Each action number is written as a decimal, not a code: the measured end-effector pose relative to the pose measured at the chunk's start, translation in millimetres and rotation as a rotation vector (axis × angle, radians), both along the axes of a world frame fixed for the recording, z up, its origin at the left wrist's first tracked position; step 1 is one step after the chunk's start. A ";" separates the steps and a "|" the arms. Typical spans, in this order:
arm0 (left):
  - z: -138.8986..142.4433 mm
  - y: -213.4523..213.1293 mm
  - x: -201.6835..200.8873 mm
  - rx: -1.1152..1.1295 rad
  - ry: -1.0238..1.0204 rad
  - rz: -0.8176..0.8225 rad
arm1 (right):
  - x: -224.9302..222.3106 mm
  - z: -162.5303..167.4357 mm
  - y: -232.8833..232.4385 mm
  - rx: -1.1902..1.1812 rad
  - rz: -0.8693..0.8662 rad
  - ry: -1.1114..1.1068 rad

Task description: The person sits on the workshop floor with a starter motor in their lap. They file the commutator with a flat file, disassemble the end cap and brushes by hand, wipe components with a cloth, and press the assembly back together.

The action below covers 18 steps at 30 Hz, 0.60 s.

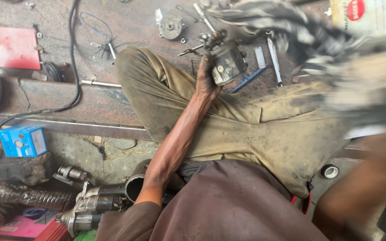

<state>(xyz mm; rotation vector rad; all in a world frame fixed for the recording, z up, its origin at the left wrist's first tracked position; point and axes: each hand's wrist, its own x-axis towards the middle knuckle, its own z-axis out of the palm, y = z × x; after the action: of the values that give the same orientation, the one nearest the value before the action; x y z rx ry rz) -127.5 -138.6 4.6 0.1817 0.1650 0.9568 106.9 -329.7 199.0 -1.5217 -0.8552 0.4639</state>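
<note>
Head view: your left hand [207,73] grips the greasy motor part [228,64]; hold it steady above your knee. Your right hand's [376,93] blurred behind a rag [291,27], grip unclear.

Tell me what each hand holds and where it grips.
Left hand grips the dark cylindrical metal part by its side. Right hand is blurred; cannot tell.

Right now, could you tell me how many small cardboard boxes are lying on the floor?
2: a blue box at the left beside the black cable, and a pink box in the bottom-left corner. Others may be hidden under clutter.
</note>
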 end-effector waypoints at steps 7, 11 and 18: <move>7.7 -23.3 0.4 0.202 0.497 0.114 | -159.2 -114.2 90.4 -0.096 0.066 -0.508; 26.4 -30.9 2.6 0.332 0.630 0.248 | -137.8 -132.8 89.0 -0.072 0.014 -0.415; 78.4 -37.1 -4.3 0.313 0.488 0.147 | -50.3 -197.9 117.7 -0.295 0.160 0.134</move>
<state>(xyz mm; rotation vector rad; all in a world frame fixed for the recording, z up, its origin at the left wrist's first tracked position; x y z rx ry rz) -131.8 -175.7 82.9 0.7008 0.4817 1.0685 56.6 -211.9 1.1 -1.6739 -0.8333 0.8299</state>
